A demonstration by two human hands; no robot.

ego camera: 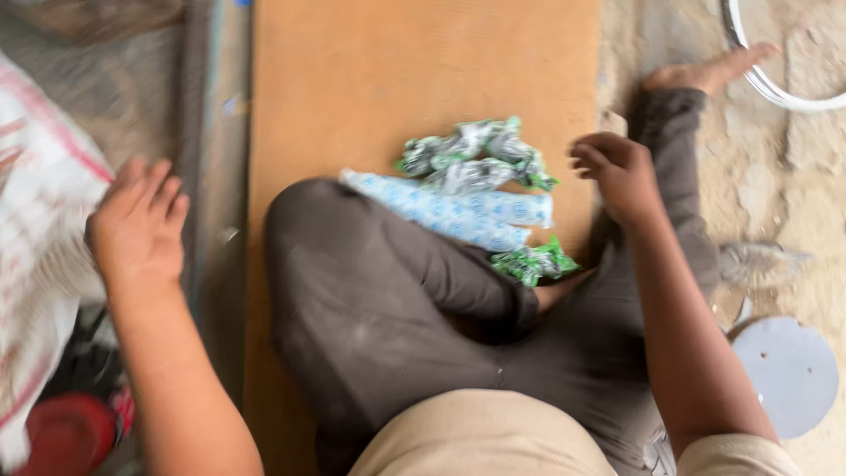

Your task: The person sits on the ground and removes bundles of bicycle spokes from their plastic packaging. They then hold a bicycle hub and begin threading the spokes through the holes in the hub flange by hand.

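Head view — two blue-white tubes [458, 211], two hands [621, 172].

Soft, even daylight fills the head view, with no hard shadows and no glare. The whole frame is smeared by motion blur. The left hand [137, 225] is streaked along its fingers, and the right hand [621, 172] has soft outlines. The green and silver crinkled foil packets [476, 157] on the flat orange-brown board [352, 79] show only vague shapes, their print unreadable. A dim shade lies under the folded dark grey trouser leg [379, 300]. The white and pink woven sack [40, 203] at the left edge is washed pale.
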